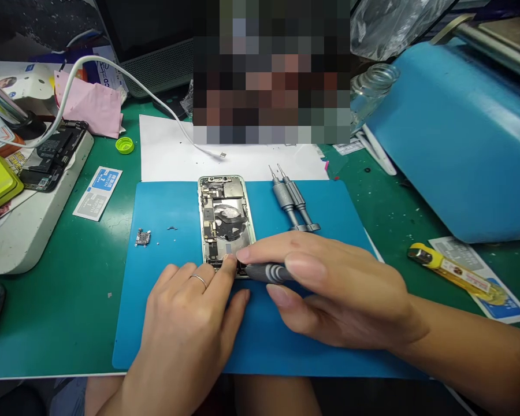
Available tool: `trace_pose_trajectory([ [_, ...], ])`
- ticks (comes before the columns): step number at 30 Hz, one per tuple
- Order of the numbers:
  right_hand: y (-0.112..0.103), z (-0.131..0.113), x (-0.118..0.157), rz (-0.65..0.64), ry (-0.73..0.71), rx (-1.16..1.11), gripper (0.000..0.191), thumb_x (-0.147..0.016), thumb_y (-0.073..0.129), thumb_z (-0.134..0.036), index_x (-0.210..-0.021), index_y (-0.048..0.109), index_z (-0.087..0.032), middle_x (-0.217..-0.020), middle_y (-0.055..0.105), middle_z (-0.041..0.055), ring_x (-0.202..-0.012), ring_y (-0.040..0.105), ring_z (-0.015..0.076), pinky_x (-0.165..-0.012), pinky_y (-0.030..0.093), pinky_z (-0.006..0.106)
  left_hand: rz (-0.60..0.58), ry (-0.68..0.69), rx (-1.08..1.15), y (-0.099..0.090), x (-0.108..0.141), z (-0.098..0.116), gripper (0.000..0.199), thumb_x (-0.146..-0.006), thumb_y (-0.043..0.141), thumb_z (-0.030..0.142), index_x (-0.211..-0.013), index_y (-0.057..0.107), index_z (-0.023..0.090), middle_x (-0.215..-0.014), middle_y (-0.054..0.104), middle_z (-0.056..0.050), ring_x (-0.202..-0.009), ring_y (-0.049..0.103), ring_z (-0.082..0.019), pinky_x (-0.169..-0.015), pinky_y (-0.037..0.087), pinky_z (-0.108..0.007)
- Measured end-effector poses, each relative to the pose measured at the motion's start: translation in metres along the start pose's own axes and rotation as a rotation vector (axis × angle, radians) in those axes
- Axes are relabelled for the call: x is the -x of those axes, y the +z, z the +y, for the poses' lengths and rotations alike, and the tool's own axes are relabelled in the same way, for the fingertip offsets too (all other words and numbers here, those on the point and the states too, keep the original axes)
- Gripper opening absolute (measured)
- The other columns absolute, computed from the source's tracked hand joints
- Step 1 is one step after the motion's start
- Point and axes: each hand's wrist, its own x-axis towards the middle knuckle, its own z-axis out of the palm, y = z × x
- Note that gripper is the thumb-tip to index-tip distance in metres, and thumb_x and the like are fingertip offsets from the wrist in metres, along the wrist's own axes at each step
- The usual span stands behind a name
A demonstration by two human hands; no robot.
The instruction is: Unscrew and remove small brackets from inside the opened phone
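Note:
An opened phone (231, 225) lies on the blue mat (177, 358), its inner boards and a round black part exposed. My left hand (186, 312), ringed on one finger, holds the phone down with its index fingertip on the lower end. The other left fingers are bent, and the thumb rests apart, just below the phone. My right hand (342, 289) is closed around a dark ribbed screwdriver (266, 273). It points at the phone's lower right corner; its tip is hidden by my fingers. My right index fingertip is also at that corner.
Two grey screwdrivers (289, 199) lie right of the phone. A small circuit part (143, 237) and tiny pieces sit left. A white cable (134, 86) arches above white paper (164, 150). A yellow cutter (455, 274) lies right; another opened phone (52, 153) is at left.

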Motion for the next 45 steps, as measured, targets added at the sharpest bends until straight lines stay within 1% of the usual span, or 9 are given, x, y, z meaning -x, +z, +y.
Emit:
trace_pose_trajectory([
  [4, -0.004, 0.002, 0.002, -0.027, 0.021, 0.011, 0.078, -0.094, 0.065, -0.001, -0.164, 0.035, -0.017, -0.116, 0.079, 0.0149, -0.107, 0.078, 0.0195, -0.086, 0.07, 0.031, -0.01, 0.011, -0.026, -0.001, 0.0, 0.0, 0.023, -0.106, 0.058, 0.025, -0.121, 0.072, 0.014, -0.085, 0.074, -0.002, -0.075, 0.062, -0.022, -0.069, 0.033, -0.038],
  [10, -0.01, 0.004, 0.007, -0.025, 0.091, -0.022, 0.085, -0.093, 0.064, 0.003, -0.167, 0.03, -0.019, -0.129, 0.076, 0.0166, -0.116, 0.076, 0.0178, -0.096, 0.068, 0.031, -0.011, 0.02, -0.019, -0.001, 0.001, 0.0, 0.027, -0.105, 0.061, 0.027, -0.127, 0.069, 0.012, -0.092, 0.076, -0.003, -0.077, 0.062, -0.022, -0.071, 0.036, -0.037],
  [16, -0.011, 0.006, 0.009, -0.084, 0.061, -0.001, 0.09, -0.093, 0.068, 0.0, -0.169, 0.026, -0.025, -0.126, 0.078, 0.0129, -0.117, 0.076, 0.0208, -0.094, 0.07, 0.035, -0.023, 0.006, -0.037, -0.002, 0.0, 0.001, 0.021, -0.106, 0.058, 0.026, -0.118, 0.071, 0.015, -0.086, 0.073, -0.002, -0.077, 0.063, -0.022, -0.07, 0.034, -0.038],
  [22, -0.008, 0.002, 0.005, -0.071, 0.025, 0.015, 0.085, -0.096, 0.06, -0.002, -0.169, 0.023, -0.023, -0.122, 0.077, 0.0134, -0.114, 0.076, 0.0206, -0.09, 0.069, 0.035, -0.023, 0.004, -0.022, -0.002, 0.001, 0.001, 0.02, -0.107, 0.057, 0.026, -0.118, 0.07, 0.016, -0.085, 0.072, -0.002, -0.074, 0.061, -0.022, -0.069, 0.033, -0.038],
  [26, -0.003, 0.0, 0.001, -0.073, 0.013, 0.023, 0.052, -0.097, 0.06, -0.004, -0.146, 0.053, -0.017, -0.125, 0.074, 0.0159, -0.117, 0.074, 0.0186, -0.09, 0.067, 0.031, 0.007, 0.006, 0.0, 0.0, 0.001, 0.0, 0.023, -0.108, 0.053, 0.025, -0.122, 0.069, 0.016, -0.08, 0.07, -0.001, -0.072, 0.059, -0.023, -0.067, 0.032, -0.038],
  [29, -0.001, 0.0, -0.001, -0.037, -0.011, 0.024, 0.033, -0.097, 0.052, -0.002, -0.127, 0.06, -0.014, -0.123, 0.075, 0.0165, -0.119, 0.073, 0.0182, -0.094, 0.067, 0.033, 0.025, 0.004, -0.003, 0.002, 0.001, -0.001, 0.022, -0.109, 0.052, 0.025, -0.119, 0.069, 0.017, -0.077, 0.068, -0.001, -0.07, 0.059, -0.023, -0.065, 0.031, -0.038],
  [35, -0.003, -0.001, -0.002, -0.105, -0.012, 0.099, 0.027, -0.1, 0.058, -0.007, -0.126, 0.058, -0.017, -0.124, 0.075, 0.0165, -0.117, 0.074, 0.0176, -0.091, 0.067, 0.03, 0.031, 0.002, 0.01, 0.002, 0.001, -0.001, 0.017, -0.108, 0.053, 0.024, -0.112, 0.068, 0.018, -0.08, 0.07, 0.0, -0.071, 0.058, -0.022, -0.066, 0.032, -0.037],
  [40, -0.001, -0.001, -0.002, -0.042, -0.01, 0.028, 0.036, -0.097, 0.055, -0.003, -0.132, 0.054, -0.013, -0.123, 0.075, 0.0176, -0.124, 0.07, 0.0174, -0.099, 0.066, 0.033, 0.02, 0.001, -0.012, 0.002, 0.001, -0.001, 0.022, -0.108, 0.053, 0.026, -0.12, 0.069, 0.016, -0.076, 0.068, 0.0, -0.071, 0.06, -0.023, -0.066, 0.031, -0.038],
  [45, -0.001, 0.002, -0.002, -0.063, -0.021, 0.071, 0.035, -0.095, 0.058, -0.001, -0.128, 0.058, -0.012, -0.123, 0.075, 0.0175, -0.123, 0.071, 0.0175, -0.099, 0.065, 0.03, 0.028, 0.004, -0.021, 0.001, 0.0, -0.001, 0.02, -0.109, 0.051, 0.025, -0.114, 0.069, 0.017, -0.08, 0.071, -0.001, -0.071, 0.061, -0.022, -0.066, 0.032, -0.037],
])
